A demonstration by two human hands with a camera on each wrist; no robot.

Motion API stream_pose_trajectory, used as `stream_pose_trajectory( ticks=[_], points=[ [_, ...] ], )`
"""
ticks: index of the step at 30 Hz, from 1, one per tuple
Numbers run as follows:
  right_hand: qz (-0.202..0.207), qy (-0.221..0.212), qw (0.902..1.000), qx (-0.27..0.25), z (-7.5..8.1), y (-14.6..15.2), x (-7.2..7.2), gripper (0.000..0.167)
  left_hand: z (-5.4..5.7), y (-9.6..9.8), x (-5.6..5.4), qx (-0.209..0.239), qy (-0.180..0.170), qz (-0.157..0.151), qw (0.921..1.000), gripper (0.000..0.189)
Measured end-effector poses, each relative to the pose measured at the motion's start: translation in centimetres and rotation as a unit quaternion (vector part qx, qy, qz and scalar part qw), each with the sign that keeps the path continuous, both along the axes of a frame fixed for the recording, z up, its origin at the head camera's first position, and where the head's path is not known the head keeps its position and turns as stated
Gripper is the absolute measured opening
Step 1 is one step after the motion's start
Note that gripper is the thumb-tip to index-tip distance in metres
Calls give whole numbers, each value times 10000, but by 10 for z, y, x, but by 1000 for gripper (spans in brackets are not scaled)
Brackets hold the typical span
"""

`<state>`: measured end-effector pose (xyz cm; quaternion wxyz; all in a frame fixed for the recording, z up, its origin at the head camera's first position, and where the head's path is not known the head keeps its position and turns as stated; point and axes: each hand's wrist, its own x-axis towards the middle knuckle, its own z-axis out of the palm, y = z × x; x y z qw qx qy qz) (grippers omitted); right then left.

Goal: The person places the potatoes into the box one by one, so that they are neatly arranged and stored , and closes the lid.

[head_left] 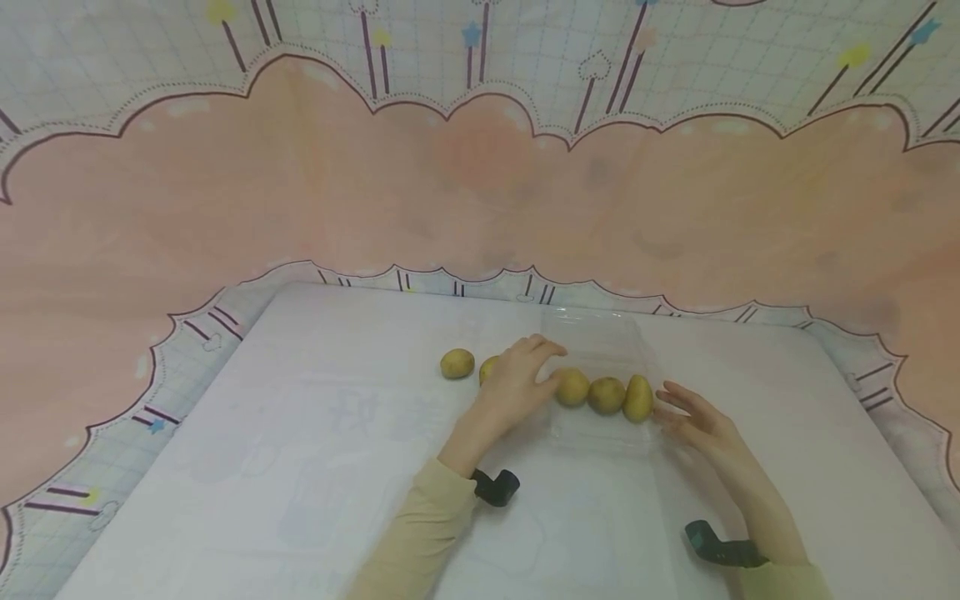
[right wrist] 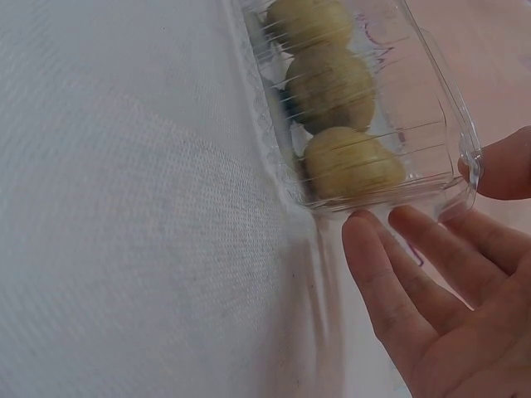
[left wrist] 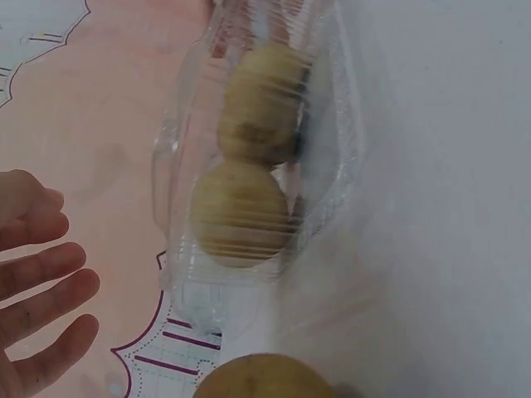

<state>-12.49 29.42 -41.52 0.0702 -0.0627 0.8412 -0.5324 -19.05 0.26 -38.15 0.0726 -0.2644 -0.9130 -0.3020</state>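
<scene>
A clear ribbed plastic box (head_left: 600, 333) lies on the white table, with three yellowish potatoes (head_left: 606, 395) in a row inside it. My left hand (head_left: 517, 375) is at the box's left side, fingers spread and slightly bent, with nothing in them; the left wrist view shows these fingers (left wrist: 50, 290) apart from the box wall. At the right end is my right hand (head_left: 697, 421). Its thumb (right wrist: 502, 166) meets the box's edge, and its nearly straight fingertips (right wrist: 361, 228) are right at the end wall.
Left of the box, one loose potato (head_left: 457, 363) lies on the table (head_left: 337, 467), and another potato (head_left: 488, 367) is partly hidden behind the left hand. Black wrist-worn devices (head_left: 498, 488) are on both wrists. A patterned pink and pale-blue cloth (head_left: 450, 183) rises behind the table.
</scene>
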Motion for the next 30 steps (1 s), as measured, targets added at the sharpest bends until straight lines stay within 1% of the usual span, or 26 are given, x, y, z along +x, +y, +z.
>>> stream_pose_trajectory(
  ticks=[5, 7, 13, 16, 19, 21, 24, 26, 30],
  points=[
    [0, 75, 10000, -20, 0, 0, 1, 59, 3, -8, -2, 69, 289, 226, 9993, 28],
    [31, 112, 9999, -60, 0, 1, 1, 59, 4, -12, -3, 130, 325, 285, 9990, 28],
    [64, 192, 9997, -129, -1, 1, 1, 58, 7, -23, -6, 259, 169, 476, 9984, 30],
    [40, 144, 9998, -111, -2, 1, 1, 57, 8, -30, -8, 423, 91, 541, 9976, 29],
    [60, 127, 9998, -131, -4, 1, 2, 57, 10, -38, -8, 641, 29, 713, 9954, 28],
    [82, 158, 9996, -230, -5, 1, 3, 56, 10, -44, -9, 791, 54, 776, 9938, 28],
    [150, 308, 9987, -383, -5, 2, 3, 56, 9, -54, -10, 905, 153, 837, 9923, 28],
    [163, 326, 9984, -437, -5, 3, 3, 56, 8, -60, -11, 971, 217, 862, 9913, 27],
    [110, 242, 9992, -291, -2, 3, 3, 57, 6, -72, -13, 1012, 196, 989, 9897, 27]
  ],
)
